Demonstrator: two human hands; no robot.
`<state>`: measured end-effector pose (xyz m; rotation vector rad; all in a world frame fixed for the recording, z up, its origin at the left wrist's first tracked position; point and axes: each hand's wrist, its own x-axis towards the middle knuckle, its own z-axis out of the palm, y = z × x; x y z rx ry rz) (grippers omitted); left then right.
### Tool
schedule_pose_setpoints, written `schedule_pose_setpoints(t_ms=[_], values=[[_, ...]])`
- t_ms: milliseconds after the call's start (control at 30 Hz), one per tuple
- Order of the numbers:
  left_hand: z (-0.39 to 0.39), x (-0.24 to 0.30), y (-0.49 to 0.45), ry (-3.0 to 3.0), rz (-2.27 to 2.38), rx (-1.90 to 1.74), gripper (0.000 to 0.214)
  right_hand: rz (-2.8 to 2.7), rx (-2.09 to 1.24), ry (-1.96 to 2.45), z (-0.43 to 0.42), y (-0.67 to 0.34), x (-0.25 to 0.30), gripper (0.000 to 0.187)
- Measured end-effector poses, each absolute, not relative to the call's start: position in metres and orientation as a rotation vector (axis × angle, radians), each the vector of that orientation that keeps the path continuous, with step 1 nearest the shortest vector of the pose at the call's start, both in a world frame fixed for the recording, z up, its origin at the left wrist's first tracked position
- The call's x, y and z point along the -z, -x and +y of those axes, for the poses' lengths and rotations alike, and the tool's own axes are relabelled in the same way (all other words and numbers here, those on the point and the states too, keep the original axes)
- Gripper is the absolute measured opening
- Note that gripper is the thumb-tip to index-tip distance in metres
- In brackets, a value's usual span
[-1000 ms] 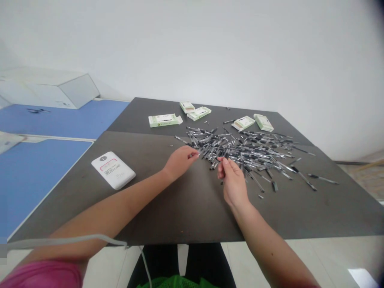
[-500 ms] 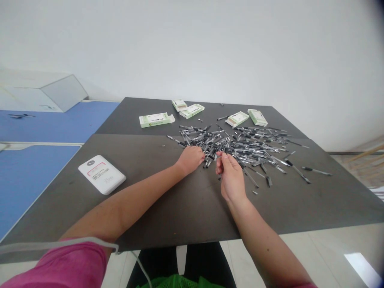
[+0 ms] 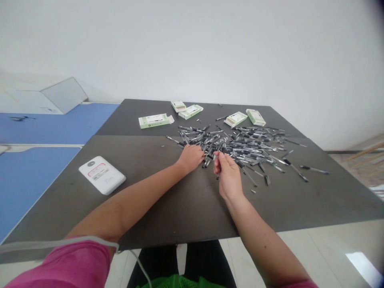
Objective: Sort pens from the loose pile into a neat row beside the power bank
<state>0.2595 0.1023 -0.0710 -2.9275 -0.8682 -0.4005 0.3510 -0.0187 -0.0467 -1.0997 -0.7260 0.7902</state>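
A big heap of black and silver pens [image 3: 240, 146] lies spread over the dark grey table [image 3: 186, 204]. My left hand [image 3: 191, 157] rests at the heap's near left edge with its fingers curled among the pens. My right hand [image 3: 228, 176] is just to its right, fingers pinched together on something small and dark that I cannot make out. The two hands are a few centimetres apart.
Several pale green pen boxes [image 3: 154, 120] lie along the table's far side. A white power bank [image 3: 102, 175] with a pink label sits at the left. Blue tables [image 3: 33, 164] adjoin on the left, with a grey box [image 3: 45, 95] on the far one. A grey cable [image 3: 60, 242] crosses my left arm.
My left hand has slid right into the edge of the pen heap and curled shut. My right hand has stayed close by, pinching. The view has shifted slightly.
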Motion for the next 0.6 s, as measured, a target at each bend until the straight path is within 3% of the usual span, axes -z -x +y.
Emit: schedule_pose_setpoints(t_ms=[333, 600], values=[[0.102, 0.059, -0.255, 2.986, -0.904, 0.329, 0.022, -0.825, -0.828, 1.165, -0.020, -0.349, 0.051, 0.029], [0.075, 0.019, -0.182, 3.498, -1.597, 0.942, 0.020, -1.249, -0.763, 1.427, -0.023, -0.345, 0.053, 0.028]])
